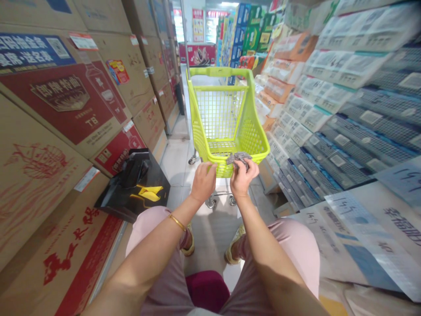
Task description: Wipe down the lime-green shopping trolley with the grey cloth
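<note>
The right hand (242,177) pinches a gray rag (236,157) at a green shopping cart's rim (263,151). The left hand (203,181) curls nearby; I can't tell if its fingers grip.

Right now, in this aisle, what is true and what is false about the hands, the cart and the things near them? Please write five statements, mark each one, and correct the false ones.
1. The right hand holds a grey cloth at the rim of the cart. True.
2. The cart is red. False: it is yellow-green.
3. A black bag stands near the boxes on the left side. True.
4. The cloth is in the left hand. False: it is in the right hand; the left hand is beside it, close to the rim.
5. A gold bracelet is on the left wrist. True.
</note>
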`<state>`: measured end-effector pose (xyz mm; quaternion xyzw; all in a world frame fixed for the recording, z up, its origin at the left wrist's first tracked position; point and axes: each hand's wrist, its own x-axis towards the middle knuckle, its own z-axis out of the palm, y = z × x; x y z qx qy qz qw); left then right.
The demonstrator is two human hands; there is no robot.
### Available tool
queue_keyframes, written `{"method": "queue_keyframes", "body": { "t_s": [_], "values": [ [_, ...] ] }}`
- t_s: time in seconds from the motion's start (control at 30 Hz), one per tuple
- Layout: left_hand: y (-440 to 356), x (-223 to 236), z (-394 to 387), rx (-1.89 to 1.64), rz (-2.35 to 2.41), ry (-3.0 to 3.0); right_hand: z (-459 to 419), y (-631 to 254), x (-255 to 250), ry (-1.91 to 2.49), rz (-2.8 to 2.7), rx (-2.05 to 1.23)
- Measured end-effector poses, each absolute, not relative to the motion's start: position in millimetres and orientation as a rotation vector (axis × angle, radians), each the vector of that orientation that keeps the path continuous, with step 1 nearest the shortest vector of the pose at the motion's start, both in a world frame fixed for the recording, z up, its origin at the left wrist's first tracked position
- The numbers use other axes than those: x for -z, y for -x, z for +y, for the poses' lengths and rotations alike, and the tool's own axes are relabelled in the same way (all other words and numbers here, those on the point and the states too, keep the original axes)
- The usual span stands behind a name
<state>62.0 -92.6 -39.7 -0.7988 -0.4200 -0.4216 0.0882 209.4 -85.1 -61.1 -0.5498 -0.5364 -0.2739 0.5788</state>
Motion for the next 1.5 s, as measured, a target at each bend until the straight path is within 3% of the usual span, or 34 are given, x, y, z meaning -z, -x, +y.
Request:
{"method": "queue_keyframes", "body": {
  "t_s": [0.2, 0.53, 0.83, 1.2, 1.5],
  "values": [
    [-68.3, 49.9, -88.5, 1.071, -1.355, 2.393, -94.0, -203.7, 76.8, 1.293, -1.345, 0.539],
    [-76.4, 61.7, -64.5, 1.171, -1.348, 2.435, -86.0, -185.5, 64.8, 1.278, -1.351, 0.388],
    [-74.0, 73.2, -49.6, 1.19, -1.272, 2.448, -66.2, -184.5, 90.2, 1.35, -1.396, 0.327],
    [-71.7, 75.5, -42.9, 1.205, -1.19, 2.372, -77.4, -185.5, 132.3, 1.384, -1.605, 0.5],
    [-72.1, 81.1, -44.6, 1.252, -1.259, 2.36, -70.5, -180.7, 74.5, 1.225, -1.364, 0.626]
  ]
}}
